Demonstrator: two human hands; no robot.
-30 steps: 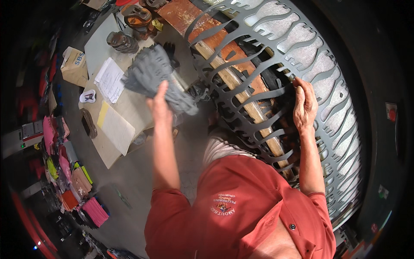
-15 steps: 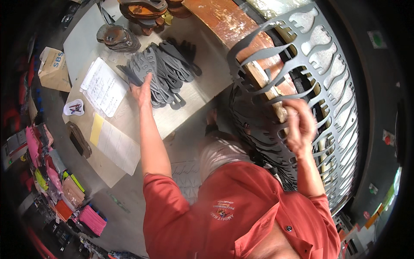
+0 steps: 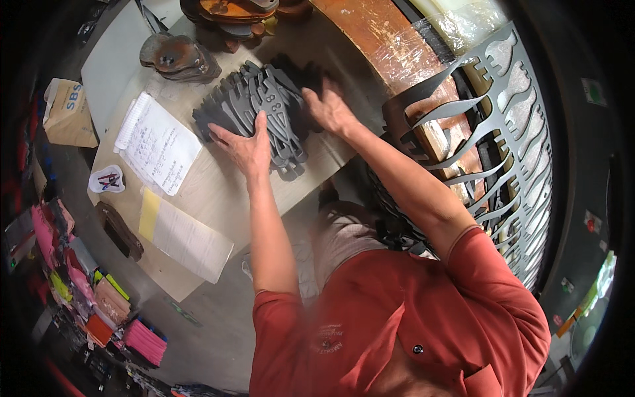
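Observation:
A heaped pile of grey cut-out foam pieces (image 3: 268, 99) lies on the pale table, its flat shapes overlapping and slotted. My left hand (image 3: 246, 147) rests against the near left side of the pile, thumb and fingers spread. On the pile's right side, my right hand (image 3: 329, 111) has its fingers apart and reaches beside the darker pieces; its fingertips are slightly blurred. Neither hand is closed around a piece. At the right, a grey foam sheet with cut-out openings (image 3: 499, 119) drapes over a worn brown board (image 3: 377, 40), its loose strips curling toward the table.
Left of the pile lie a written notepad (image 3: 159, 142), a white dish of small tools (image 3: 107, 179) and a yellow-and-white paper pad (image 3: 188, 238). Dark stacked templates (image 3: 178, 58) stand behind, near a brown paper bag (image 3: 69, 112). Coloured material stacks (image 3: 144, 341) sit lower left.
My right hand has left the foam sheet's edge and moved left to the pile's right side. My left hand has shifted right along the pile, and its fingers are spread.

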